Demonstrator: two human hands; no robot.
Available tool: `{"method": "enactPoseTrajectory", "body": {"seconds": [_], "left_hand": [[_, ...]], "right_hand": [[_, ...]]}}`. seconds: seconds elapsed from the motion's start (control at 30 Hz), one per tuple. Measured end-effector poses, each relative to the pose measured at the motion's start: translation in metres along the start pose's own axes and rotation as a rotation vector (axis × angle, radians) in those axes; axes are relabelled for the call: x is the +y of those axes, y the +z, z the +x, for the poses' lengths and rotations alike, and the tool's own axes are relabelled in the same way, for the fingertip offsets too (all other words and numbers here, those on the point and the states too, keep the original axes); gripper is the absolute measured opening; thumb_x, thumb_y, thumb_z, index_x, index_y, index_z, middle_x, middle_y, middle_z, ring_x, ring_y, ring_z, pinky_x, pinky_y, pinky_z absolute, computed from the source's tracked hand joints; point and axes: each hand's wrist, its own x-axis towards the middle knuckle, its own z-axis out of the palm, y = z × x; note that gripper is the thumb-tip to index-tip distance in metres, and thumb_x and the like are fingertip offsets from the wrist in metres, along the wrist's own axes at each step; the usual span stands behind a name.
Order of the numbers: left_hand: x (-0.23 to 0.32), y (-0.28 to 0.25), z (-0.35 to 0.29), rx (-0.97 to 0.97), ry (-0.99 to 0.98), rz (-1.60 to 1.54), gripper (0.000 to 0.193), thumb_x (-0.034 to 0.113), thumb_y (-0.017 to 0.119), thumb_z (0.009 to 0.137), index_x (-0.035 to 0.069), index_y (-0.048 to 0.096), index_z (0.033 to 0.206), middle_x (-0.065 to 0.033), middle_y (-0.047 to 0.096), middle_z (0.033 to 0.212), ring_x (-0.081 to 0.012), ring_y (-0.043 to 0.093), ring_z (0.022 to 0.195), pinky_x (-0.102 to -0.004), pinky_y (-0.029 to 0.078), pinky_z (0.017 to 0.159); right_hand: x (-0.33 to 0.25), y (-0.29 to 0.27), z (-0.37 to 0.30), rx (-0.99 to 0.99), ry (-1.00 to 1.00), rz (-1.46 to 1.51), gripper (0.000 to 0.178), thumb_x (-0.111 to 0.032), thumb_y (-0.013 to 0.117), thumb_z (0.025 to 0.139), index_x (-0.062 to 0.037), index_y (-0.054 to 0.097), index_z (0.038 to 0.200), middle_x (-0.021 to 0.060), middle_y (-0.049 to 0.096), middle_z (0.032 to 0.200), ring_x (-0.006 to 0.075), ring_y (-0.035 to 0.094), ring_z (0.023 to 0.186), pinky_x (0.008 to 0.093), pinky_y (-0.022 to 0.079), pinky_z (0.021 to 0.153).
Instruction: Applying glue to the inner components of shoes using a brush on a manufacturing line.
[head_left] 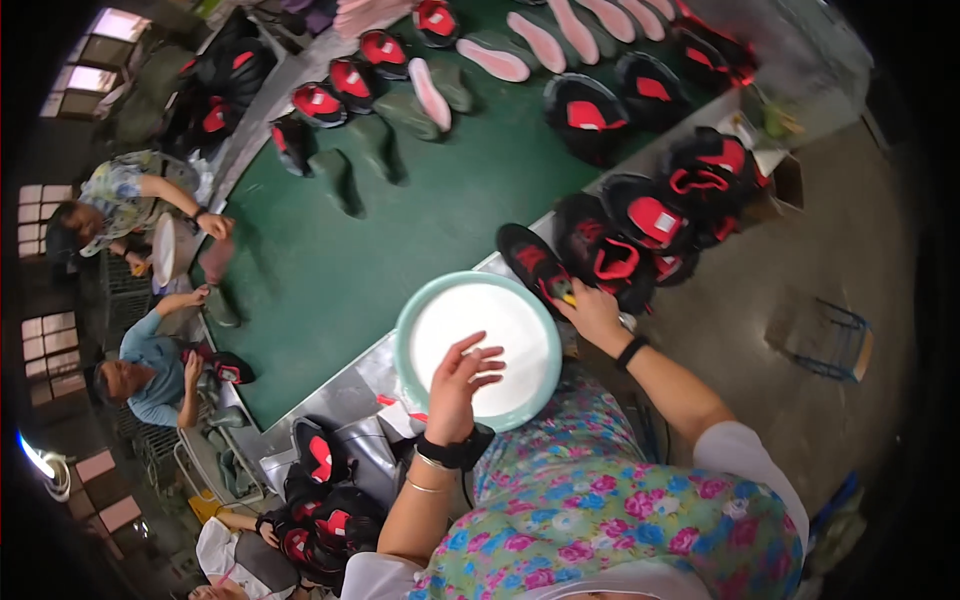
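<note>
My left hand (458, 390) hovers over a round basin (402, 350) with a pale green rim and a white inside. Its fingers are spread and hold nothing. To the right of the basin, my right hand (597, 318) is closed at the near end of a black shoe (524, 255) with red trim. A small yellow object (569, 298) shows at its fingertips; its kind cannot be made out. More black-and-red shoes (600, 250) are crowded just beyond that hand.
A green-topped table (420, 220) carries rows of shoe uppers, dark green lasts (375, 145) and pink insoles (497, 60). Co-workers (150, 370) sit along its left side. Black-and-red shoes (330, 520) are piled at lower left. A blue-framed stool (840, 340) stands at right.
</note>
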Motion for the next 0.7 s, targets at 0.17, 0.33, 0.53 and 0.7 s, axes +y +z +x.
{"method": "enactPoseTrajectory", "body": {"seconds": [0.17, 0.33, 0.53, 0.7], "left_hand": [[-0.003, 0.019, 0.017, 0.003, -0.026, -0.062, 0.038, 0.018, 0.049, 0.094, -0.001, 0.047, 0.126, -0.0174, 0.061, 0.108, -0.0218, 0.06, 0.094, -0.0333, 0.048, 0.082], [-0.014, 0.021, 0.022, 0.003, -0.009, -0.149, 0.041, 0.019, 0.05, 0.093, 0.0, 0.044, 0.129, -0.0155, 0.059, 0.112, -0.0219, 0.059, 0.097, -0.0358, 0.048, 0.086], [0.012, 0.025, 0.036, 0.037, 0.029, -0.145, 0.068, 0.024, 0.062, 0.088, 0.005, 0.025, 0.142, -0.0184, 0.039, 0.136, -0.0261, 0.046, 0.119, -0.0417, 0.042, 0.097], [0.077, -0.045, 0.028, -0.495, 0.485, 0.266, 0.082, 0.029, 0.073, 0.078, 0.006, 0.028, 0.143, -0.0126, 0.032, 0.146, -0.0229, 0.035, 0.13, -0.0381, 0.035, 0.104]], "right_hand": [[-0.009, -0.03, 0.027, -0.102, 0.062, 0.034, 0.038, -0.04, 0.063, 0.082, -0.0027, 0.058, 0.083, 0.0174, 0.063, 0.066, 0.0344, 0.064, 0.064, 0.0458, 0.05, 0.058], [-0.024, -0.054, 0.029, 0.027, 0.049, 0.127, 0.039, -0.043, 0.064, 0.08, -0.0042, 0.06, 0.083, 0.0175, 0.064, 0.069, 0.0358, 0.064, 0.067, 0.0467, 0.049, 0.058], [-0.059, -0.155, -0.013, 0.001, -0.081, 0.348, 0.036, -0.031, 0.07, 0.079, -0.0024, 0.062, 0.099, 0.0194, 0.064, 0.078, 0.0378, 0.063, 0.073, 0.0418, 0.049, 0.061], [-0.091, -0.249, -0.053, -0.31, -0.18, 0.327, 0.035, -0.027, 0.076, 0.073, 0.0002, 0.063, 0.09, 0.0162, 0.057, 0.068, 0.0207, 0.061, 0.063, 0.0312, 0.046, 0.057]]}}
